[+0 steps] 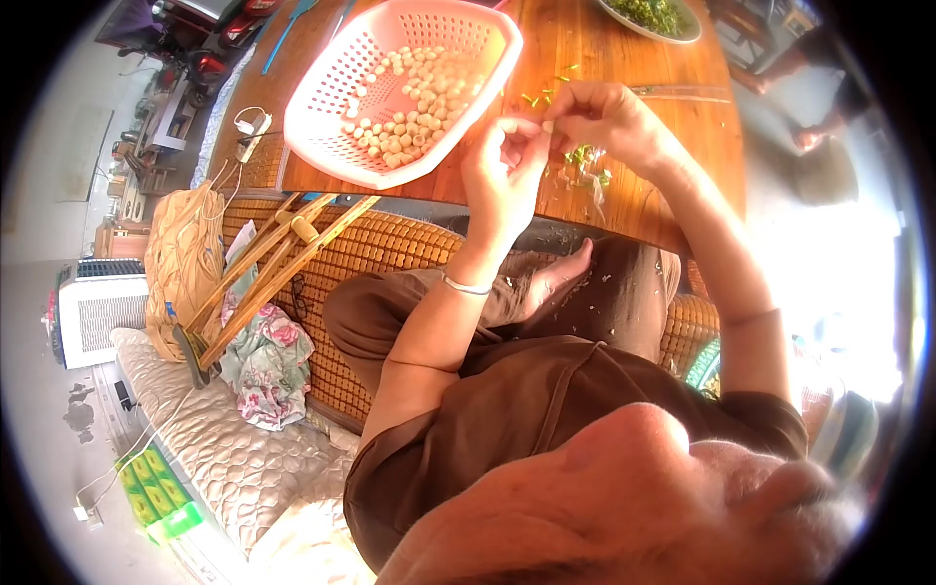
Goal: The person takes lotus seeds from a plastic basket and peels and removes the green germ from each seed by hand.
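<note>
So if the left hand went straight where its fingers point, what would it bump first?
Probably the right hand, very close to the left hand; whether they touch is unclear.

1. glossy wooden table (551, 44)
2. brown woven-tile seat (390, 239), beige quilted padding (224, 448) beside it
3. white vented unit (102, 312), left
4. pale floor (70, 463), dark patches
5. bright glare (858, 283) right, details washed out

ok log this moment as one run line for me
left hand + right hand: both pinching small pale piece | pink basket: holds pale round pieces | green scraps: on wooden table
</note>
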Motion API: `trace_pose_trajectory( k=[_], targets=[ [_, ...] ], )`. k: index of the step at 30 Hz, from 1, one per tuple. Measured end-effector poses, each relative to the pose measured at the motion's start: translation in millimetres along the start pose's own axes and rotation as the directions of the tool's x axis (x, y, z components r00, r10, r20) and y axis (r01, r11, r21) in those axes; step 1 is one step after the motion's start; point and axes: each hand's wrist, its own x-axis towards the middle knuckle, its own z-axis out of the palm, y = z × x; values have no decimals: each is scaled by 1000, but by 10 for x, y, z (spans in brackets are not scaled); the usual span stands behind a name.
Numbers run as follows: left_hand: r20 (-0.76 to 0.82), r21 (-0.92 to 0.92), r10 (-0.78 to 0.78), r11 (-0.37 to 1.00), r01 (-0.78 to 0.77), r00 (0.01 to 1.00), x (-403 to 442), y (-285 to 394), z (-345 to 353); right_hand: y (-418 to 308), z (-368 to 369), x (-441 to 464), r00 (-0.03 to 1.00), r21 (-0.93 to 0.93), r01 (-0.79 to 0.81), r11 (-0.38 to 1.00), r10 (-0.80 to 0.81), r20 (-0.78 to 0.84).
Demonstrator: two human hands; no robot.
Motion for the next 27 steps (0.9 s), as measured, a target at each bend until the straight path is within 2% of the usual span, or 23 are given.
trace_pose_trajectory(
  k=[2,6,8,9,10,11,12,14,20,24,26,27],
  targets=[
    [-2,-17,-42,999,42,999,11,-21,-14,-34,-4,5,999,-9,-45,999,45,6],
    [3,-132,-88,987,88,996,35,-11,-30,-76,-33,-7,999,-25,-30,999,31,21],
    [11,-163,-111,980,111,994,38,-25,-35,-83,-68,10,998,-146,-39,989,30,-63],
    [15,-188,-126,974,126,992,39,-30,-34,-56,-84,20,998,-146,-39,989,30,-63],
    [18,-213,-140,967,141,990,40,-35,-33,-14,-99,33,978,-377,63,924,-132,-161],
    [18,-213,-140,967,141,990,44,-43,-29,10,-113,46,927,-593,126,795,-307,-214],
    [14,-238,-136,962,136,991,46,-52,-23,13,-123,54,927,-593,126,795,-307,-215],
    [11,-263,-132,956,131,991,40,-64,-30,15,-143,64,921,-474,14,881,-196,-337],
    [63,-232,-158,958,169,985,29,-45,-58,35,-204,63,908,-510,-32,859,-188,-373],
    [59,-198,-127,971,137,990,16,-1,-46,231,-260,141,880,-531,52,846,-290,-376],
    [49,-184,-105,977,112,993,-6,32,-17,262,-263,166,894,-402,121,907,-276,-354],
    [13,-69,-45,997,46,999,-32,113,10,143,-203,118,941,-342,97,935,-198,-274]
  ],
)
